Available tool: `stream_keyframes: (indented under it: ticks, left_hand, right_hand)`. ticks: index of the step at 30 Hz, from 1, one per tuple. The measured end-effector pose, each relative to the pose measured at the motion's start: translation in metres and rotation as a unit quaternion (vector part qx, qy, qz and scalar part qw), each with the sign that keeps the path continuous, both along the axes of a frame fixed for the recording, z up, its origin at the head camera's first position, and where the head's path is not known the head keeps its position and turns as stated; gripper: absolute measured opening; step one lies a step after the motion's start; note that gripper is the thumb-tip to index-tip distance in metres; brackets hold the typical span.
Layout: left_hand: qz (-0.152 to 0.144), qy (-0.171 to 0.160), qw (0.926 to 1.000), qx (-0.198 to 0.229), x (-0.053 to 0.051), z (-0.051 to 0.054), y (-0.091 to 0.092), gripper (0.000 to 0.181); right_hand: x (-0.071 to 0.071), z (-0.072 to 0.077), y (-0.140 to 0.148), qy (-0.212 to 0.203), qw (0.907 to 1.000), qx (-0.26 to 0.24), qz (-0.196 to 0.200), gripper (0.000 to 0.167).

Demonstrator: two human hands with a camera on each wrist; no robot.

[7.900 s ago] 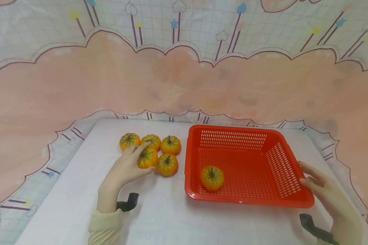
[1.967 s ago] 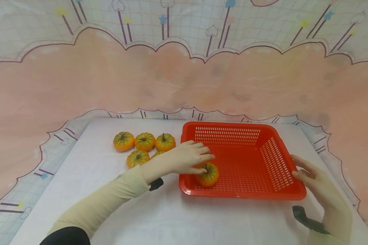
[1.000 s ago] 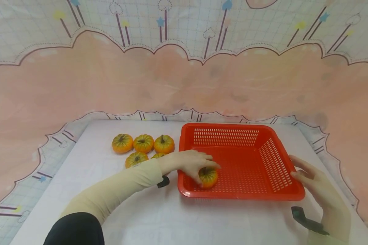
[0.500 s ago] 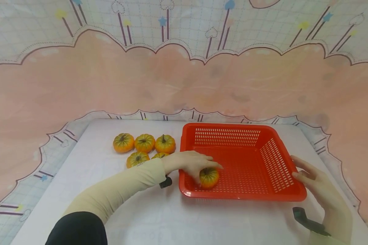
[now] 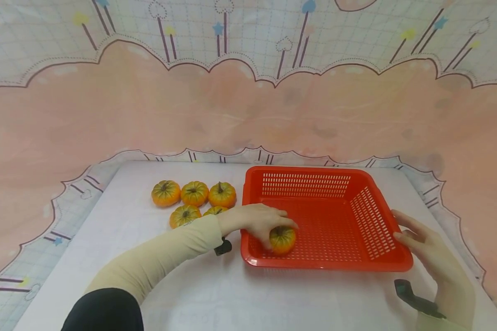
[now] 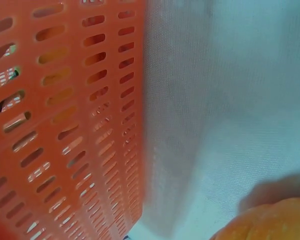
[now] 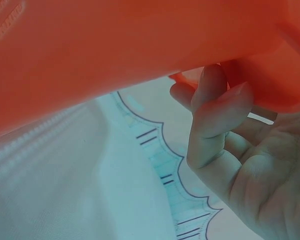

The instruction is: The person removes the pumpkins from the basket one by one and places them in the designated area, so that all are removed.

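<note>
An orange-green mini pumpkin [image 5: 283, 242] lies in the left front corner of a red perforated plastic basket [image 5: 306, 265]. My left hand [image 5: 265, 221] reaches over the basket's left rim and grips this pumpkin, fingers over its top and far side. At the basket's right side, my right hand [image 5: 426, 248] holds the rim; its bent fingers [image 7: 222, 112] show against the rim's underside in the right wrist view. No fingers show in the left wrist view, only the basket's slotted wall [image 6: 80, 120] and part of an orange pumpkin [image 6: 270, 222].
Left of the basket, several more mini pumpkins [image 5: 165, 193] stand in two rows on a white-covered table [image 5: 273, 303]. My left sleeve [image 5: 161, 255] partly hides the front row. A patterned peach cloth [image 5: 232, 119] hangs behind the table.
My left hand has gone from the pumpkins on the table to the one in the basket, and its fingers have closed round it. My right hand has stayed at the basket's rim.
</note>
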State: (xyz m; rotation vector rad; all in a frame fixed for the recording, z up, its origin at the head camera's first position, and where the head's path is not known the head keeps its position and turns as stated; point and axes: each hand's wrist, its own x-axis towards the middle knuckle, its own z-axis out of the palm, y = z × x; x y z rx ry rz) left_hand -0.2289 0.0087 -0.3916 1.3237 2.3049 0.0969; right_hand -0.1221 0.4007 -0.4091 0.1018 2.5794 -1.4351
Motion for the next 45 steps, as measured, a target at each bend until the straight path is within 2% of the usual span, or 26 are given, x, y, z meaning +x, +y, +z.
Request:
stream_keyframes:
  ticks: [17, 26, 35, 45]
  left_hand:
    - [0.005, 0.007, 0.9987, 0.050, -0.001, -0.005, -0.002, 0.074]
    - [-0.003, 0.042, 0.9959, 0.080, 0.001, -0.005, -0.004, 0.074]
    - [0.007, 0.074, 0.9947, 0.071, 0.005, 0.002, -0.006, 0.075]
    - [0.016, 0.099, 0.9910, 0.089, 0.009, 0.014, -0.017, 0.074]
  right_hand:
    - [0.002, -0.002, 0.001, 0.001, 1.0000, -0.009, 0.001, 0.065]
    - [0.001, -0.001, -0.001, 0.005, 1.0000, 0.000, 0.004, 0.065]
    - [0.000, 0.001, 0.000, -0.003, 1.0000, 0.001, 0.002, 0.065]
    - [-0.002, 0.002, -0.002, -0.018, 0.9998, 0.003, -0.006, 0.067]
